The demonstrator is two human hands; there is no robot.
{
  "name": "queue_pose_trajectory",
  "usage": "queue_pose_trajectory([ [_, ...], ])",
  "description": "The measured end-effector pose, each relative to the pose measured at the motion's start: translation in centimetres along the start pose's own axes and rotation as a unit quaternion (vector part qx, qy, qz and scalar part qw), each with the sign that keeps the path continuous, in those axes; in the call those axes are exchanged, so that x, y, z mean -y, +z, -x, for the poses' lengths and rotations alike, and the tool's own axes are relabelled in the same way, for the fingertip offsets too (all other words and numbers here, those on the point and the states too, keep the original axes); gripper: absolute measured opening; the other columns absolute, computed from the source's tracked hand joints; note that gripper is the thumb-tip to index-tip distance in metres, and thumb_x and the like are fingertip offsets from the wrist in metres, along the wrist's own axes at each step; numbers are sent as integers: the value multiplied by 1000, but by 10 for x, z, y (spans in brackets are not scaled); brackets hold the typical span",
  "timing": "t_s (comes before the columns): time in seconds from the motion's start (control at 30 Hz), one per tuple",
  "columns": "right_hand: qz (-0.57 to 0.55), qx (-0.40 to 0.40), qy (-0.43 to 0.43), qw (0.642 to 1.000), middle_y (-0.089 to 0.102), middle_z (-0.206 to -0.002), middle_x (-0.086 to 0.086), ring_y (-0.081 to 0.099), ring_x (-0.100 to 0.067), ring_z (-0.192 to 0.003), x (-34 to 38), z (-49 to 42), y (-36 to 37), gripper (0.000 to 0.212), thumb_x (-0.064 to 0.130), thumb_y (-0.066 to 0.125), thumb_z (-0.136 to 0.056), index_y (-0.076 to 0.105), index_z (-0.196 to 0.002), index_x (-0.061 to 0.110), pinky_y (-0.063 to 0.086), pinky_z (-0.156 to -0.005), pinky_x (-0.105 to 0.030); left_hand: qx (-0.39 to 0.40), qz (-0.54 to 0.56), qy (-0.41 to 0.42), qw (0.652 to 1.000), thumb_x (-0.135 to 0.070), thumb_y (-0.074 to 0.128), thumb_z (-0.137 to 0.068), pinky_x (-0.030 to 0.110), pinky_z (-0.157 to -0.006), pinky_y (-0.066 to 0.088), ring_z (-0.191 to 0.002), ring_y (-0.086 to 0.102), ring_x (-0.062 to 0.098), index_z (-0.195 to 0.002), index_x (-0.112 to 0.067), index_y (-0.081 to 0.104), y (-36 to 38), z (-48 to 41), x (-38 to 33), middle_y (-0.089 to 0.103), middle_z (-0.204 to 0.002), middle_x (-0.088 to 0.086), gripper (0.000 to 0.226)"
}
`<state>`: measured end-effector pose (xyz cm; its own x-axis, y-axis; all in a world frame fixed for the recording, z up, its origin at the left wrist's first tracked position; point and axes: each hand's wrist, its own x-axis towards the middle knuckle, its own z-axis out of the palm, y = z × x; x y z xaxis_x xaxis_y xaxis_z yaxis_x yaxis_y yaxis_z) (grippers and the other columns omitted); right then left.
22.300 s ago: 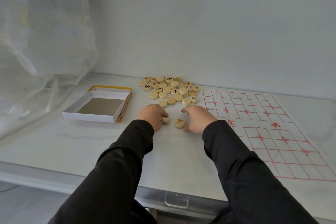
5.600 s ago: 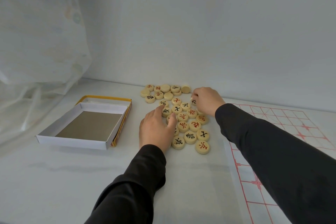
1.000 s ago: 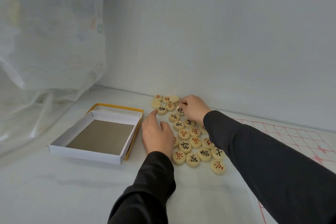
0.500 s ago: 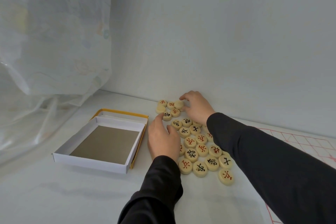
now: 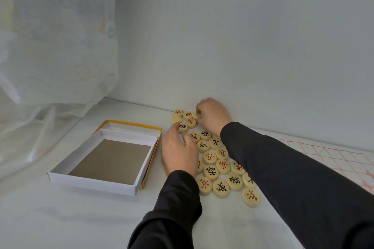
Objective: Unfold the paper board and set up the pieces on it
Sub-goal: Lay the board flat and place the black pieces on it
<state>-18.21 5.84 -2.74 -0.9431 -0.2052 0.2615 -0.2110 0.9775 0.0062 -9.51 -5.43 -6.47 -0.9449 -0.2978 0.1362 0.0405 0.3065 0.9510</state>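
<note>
Right hand (image 5: pixel 214 116) pinches a piece (image 5: pixel 196 115); left hand (image 5: pixel 179 151) rests flat, fingers relaxed, with the box (image 5: pixel 97 180) to its left and face-up pieces (image 5: pixel 210 172) to its right.

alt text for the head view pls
A right hand pinches a piece at the far end of a cluster of round game pieces; the left hand rests on them. An open box lies left, paper board right.

Right hand (image 5: pixel 212 116) now pinches a far piece (image 5: pixel 196 115) — tilted up; left hand (image 5: pixel 179 151) has reached forward.
</note>
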Motion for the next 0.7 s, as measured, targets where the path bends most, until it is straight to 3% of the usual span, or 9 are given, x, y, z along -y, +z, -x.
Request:
queue_pose_trajectory([
  [0.23,-4,24,8,1000,61,-100,-9,55,-25,-94,2,-2,-4,19,20,53,-90,62,-101,7,44,-76,-33,-1,13,-1,1000,-18,38,-96,18,-89,33,-112,45,5,-131,-22,47,-1,0,-1,53,-127,-4,36],
  [0.33,-83,6,68,994,62,-89,-9,57,-25,-83,-5,2,-10,18,20,51,-90,62,-91,7,45,-71,-33,-2,19,0,1000,-19,38,-97,19,-90,33,-110,45,4,-131,-22,48,-2,0,-1,54,-126,-4,36],
  [0.47,-219,21,138,966,65,-103,-6,59,-21,-95,-16,14,-14,21,13,49,-94,65,-106,7,49,-85,-32,1,27,-6,1000,-20,37,-97,19,-90,34,-113,46,6,-131,-22,48,-2,0,-1,54,-126,-4,36],
  [0.7,-208,86,121,967,67,-103,-7,58,-16,-91,-17,21,-10,18,10,56,-91,70,-102,8,45,-81,-24,-6,42,-8,999,-19,37,-97,18,-90,34,-115,47,7,-130,-20,49,-4,1,-3,54,-126,-4,35],
])
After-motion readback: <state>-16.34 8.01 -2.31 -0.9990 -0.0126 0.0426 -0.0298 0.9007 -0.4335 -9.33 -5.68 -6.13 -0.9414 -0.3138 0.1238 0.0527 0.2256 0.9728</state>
